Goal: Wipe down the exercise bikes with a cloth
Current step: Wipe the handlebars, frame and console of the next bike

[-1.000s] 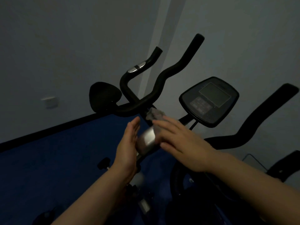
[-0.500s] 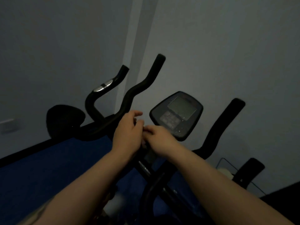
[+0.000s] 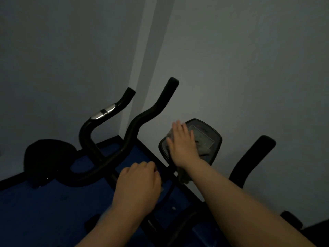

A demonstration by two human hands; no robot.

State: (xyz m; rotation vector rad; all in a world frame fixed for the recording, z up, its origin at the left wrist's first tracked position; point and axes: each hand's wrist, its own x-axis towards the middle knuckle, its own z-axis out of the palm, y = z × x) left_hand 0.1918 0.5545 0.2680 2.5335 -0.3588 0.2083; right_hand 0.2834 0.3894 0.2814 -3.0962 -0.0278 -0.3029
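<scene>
A black exercise bike stands before me with curved handlebars [image 3: 142, 118] and a dark console [image 3: 211, 138] on its stem. My right hand [image 3: 183, 145] lies flat on the console's left half, pressing a grey cloth [image 3: 203, 145] against the screen; a tail of the cloth hangs below my wrist. My left hand [image 3: 138, 182] is curled around the bike's stem just under the handlebar junction. The stem under that hand is hidden.
A second black handlebar [image 3: 252, 157] rises at the right, close to my right forearm. A black saddle [image 3: 48, 157] sits at the left. Grey walls meet in a corner behind the bike, above a blue floor [image 3: 35, 211] with black skirting.
My right hand has moved up with the cloth from the stem onto the console. My left hand has closed around the stem. The view has shifted upward and rightward.
</scene>
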